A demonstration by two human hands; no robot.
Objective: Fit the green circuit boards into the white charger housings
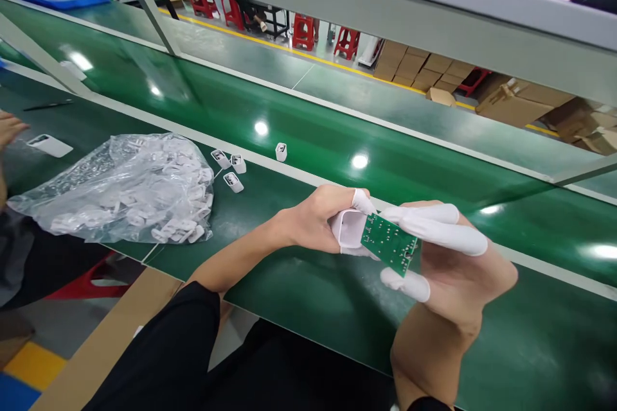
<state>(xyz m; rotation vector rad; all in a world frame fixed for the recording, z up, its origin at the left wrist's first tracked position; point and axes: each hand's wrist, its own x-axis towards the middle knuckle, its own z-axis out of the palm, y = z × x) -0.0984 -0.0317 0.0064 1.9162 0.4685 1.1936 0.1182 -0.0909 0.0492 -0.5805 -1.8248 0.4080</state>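
Pinching board (389,243) between fingers (446,227) (right)

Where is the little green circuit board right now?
In the head view, right of centre, the green circuit board is pinched by the right hand, its left end at the mouth of the white plastic shell held by the left hand.

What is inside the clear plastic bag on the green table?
The plastic bag holds many small white plastic housings, heaped together. Pieces lower in the heap are covered, so their number cannot be seen.

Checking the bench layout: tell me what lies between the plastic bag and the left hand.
In the head view, only bare green belt lies between the plastic bag and the left hand.
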